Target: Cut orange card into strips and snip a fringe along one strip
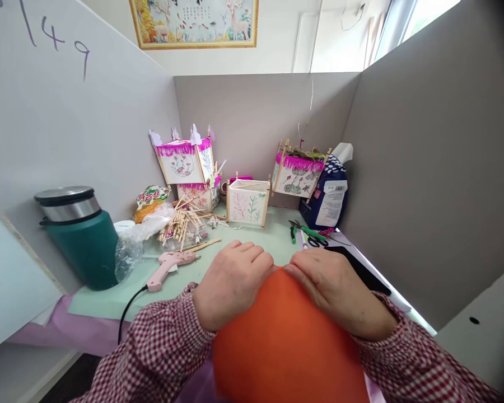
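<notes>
In the head view, the left hand (231, 282) and right hand (340, 291) clench the rounded, matte top edge of an orange paper sheet (285, 341), held at the near edge of the smooth counter (101, 305), just before a pink plastic hot-glue gun (168, 268).

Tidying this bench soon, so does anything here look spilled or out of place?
The wooden sticks lie in a loose, spilled-looking heap beside a crumpled plastic bag. The glue gun lies on its side, its black cord trailing off the green mat.

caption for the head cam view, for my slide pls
Left hand and right hand hold a rounded orange sheet near a pink glue gun
</notes>
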Motion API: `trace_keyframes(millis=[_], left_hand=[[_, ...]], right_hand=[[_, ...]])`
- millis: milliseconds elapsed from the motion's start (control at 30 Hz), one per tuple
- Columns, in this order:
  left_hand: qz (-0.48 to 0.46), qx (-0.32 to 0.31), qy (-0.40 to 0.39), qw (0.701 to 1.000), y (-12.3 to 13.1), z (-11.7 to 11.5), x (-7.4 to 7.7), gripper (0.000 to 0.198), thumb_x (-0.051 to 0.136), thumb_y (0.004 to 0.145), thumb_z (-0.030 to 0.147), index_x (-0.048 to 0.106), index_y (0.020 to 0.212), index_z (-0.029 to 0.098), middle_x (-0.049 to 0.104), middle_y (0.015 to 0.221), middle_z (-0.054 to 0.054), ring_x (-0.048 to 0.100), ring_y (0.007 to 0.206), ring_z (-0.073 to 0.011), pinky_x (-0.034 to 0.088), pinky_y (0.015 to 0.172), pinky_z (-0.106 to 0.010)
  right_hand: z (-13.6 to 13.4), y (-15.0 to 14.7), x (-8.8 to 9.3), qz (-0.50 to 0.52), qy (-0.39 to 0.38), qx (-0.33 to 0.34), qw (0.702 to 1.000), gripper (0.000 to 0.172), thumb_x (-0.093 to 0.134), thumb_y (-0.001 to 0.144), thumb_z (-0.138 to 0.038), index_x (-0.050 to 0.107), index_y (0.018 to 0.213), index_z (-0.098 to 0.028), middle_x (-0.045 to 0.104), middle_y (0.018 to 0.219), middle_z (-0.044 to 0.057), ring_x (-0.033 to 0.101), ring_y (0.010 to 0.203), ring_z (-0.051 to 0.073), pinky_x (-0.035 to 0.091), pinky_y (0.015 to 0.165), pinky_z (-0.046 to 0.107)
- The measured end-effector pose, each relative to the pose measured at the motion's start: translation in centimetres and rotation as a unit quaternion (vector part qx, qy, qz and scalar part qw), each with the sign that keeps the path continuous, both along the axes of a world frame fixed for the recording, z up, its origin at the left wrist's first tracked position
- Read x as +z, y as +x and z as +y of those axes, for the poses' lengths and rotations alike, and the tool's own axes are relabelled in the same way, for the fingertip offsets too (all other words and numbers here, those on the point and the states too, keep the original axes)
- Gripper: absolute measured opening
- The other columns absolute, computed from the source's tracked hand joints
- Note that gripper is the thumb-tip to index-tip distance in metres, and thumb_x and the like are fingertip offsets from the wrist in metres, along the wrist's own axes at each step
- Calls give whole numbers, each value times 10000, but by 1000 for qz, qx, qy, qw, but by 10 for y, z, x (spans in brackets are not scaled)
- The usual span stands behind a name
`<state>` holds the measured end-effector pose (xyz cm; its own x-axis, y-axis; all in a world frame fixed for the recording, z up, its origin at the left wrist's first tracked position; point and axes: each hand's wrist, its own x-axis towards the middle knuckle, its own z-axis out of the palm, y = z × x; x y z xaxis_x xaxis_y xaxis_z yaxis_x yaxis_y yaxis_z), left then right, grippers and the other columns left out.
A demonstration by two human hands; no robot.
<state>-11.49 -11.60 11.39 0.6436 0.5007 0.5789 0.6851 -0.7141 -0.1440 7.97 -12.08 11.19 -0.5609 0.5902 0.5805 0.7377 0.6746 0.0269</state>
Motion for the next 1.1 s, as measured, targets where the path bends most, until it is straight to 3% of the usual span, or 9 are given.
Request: trace_keyframes(millis=[133, 367, 500, 633, 700, 800, 967, 1033, 1100], left_hand=[[-20, -11, 28, 999, 6, 1, -8, 259, 304, 889, 189, 491, 713, 150, 516, 662, -15, 465, 608, -126, 345, 527, -255], [10, -5, 62, 998, -6, 19, -9, 352, 309, 903, 334, 471, 644, 160, 496, 526, 16, 457, 473, -108, 302, 449, -241], [30, 7, 99, 995, -16, 50, 12, 391, 408, 834, 488, 520, 672, 150, 525, 553, 6, 491, 504, -114, 321, 453, -231], [-5, 5, 161, 987, -23, 65, 40, 298, 392, 879, 340, 590, 760, 153, 592, 690, -33, 546, 663, -127, 398, 560, -241], [-13, -13, 162, 987, -28, 58, 39, 245, 397, 882, 278, 608, 839, 162, 622, 765, -47, 561, 756, -138, 430, 636, -266], [10, -40, 127, 991, -36, 38, 1, 209, 416, 865, 195, 596, 969, 170, 649, 855, -59, 574, 854, -156, 454, 732, -317], [71, -17, -6, 997, -48, 11, -98, 261, 416, 858, 170, 562, 1074, 172, 638, 1022, -78, 572, 974, -170, 468, 834, -349], [58, 25, -40, 997, -50, 3, -117, 281, 442, 858, 261, 552, 1097, 163, 599, 1119, -86, 549, 1033, -187, 460, 877, -362], [34, 51, -52, 997, -47, -4, -120, 305, 434, 860, 287, 549, 1108, 150, 529, 1221, -102, 490, 1121, -208, 404, 956, -398]], right_hand=[[-4, -10, -1, -7, 6, 16, 1000, 274, 366, 895, -343, 521, 759, -162, 543, 698, 19, 463, 644, 121, 304, 579, 246], [12, 0, -3, -67, 24, 8, 997, 387, 342, 900, -386, 468, 604, -170, 476, 527, -32, 387, 479, 77, 213, 485, 238], [37, 12, 18, -57, 99, -57, 992, 385, 356, 893, -390, 507, 616, -169, 508, 555, -10, 432, 514, 92, 244, 500, 244], [41, 22, 45, 8, 203, -85, 975, 287, 396, 881, -340, 590, 743, -179, 562, 689, 36, 488, 656, 139, 319, 582, 266], [32, 27, 44, 17, 195, -61, 979, 210, 422, 871, -284, 607, 845, -189, 580, 800, 52, 500, 750, 156, 344, 640, 278], [16, 29, 8, -11, 149, 0, 989, 177, 440, 854, -196, 615, 881, -196, 583, 828, 49, 488, 774, 155, 349, 679, 292], [1, 25, -91, -60, 22, 9, 998, 244, 383, 865, -119, 616, 893, -185, 574, 748, 37, 467, 715, 142, 339, 648, 297], [-3, 25, -109, -58, -42, -7, 997, 200, 419, 869, -186, 619, 880, -192, 575, 762, 34, 481, 731, 144, 359, 654, 295], [-6, 25, -109, -50, -102, -19, 993, 196, 483, 843, -331, 614, 917, -205, 589, 834, 39, 504, 775, 154, 393, 682, 306]])
